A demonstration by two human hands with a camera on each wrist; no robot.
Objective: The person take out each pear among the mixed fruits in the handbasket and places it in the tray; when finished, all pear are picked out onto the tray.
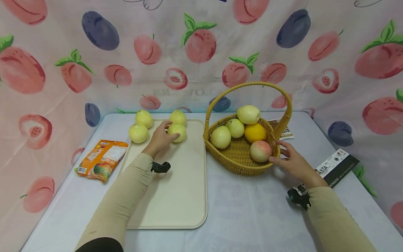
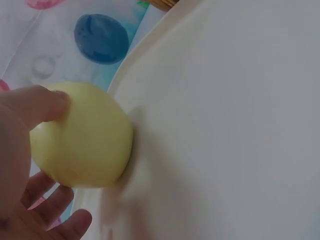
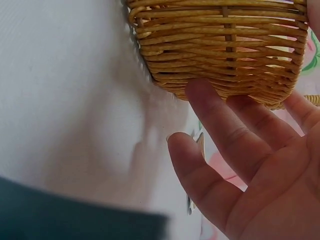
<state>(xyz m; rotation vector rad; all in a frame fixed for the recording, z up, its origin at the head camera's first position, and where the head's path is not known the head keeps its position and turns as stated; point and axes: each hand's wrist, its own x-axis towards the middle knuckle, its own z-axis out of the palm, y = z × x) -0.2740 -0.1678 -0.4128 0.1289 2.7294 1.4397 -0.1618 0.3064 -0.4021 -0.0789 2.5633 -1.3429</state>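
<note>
My left hand (image 1: 161,138) holds a round yellow-green fruit (image 1: 177,132) at the right part of the beige tray's (image 1: 176,196) far end. In the left wrist view the thumb presses on top of this fruit (image 2: 87,140) and fingers curl below it. Just behind it sits a similar fruit (image 1: 177,117); two more fruits (image 1: 138,133) stand at the tray's far left. My right hand (image 1: 292,161) grips the right side of a wicker basket (image 1: 233,164), thumb at the rim, fingers against the outer weave (image 3: 220,55). Inside lie several yellow-green fruits (image 1: 221,137), an orange (image 1: 255,133) and a peach (image 1: 261,151).
An orange snack packet (image 1: 102,160) lies left of the tray, overlapping its edge. A black-and-white box marked "ASTA" (image 1: 337,168) lies at the right, beyond my right wrist. Behind the basket shows a printed packet (image 1: 284,131). The basket's tall handle (image 1: 248,84) arches over the fruit.
</note>
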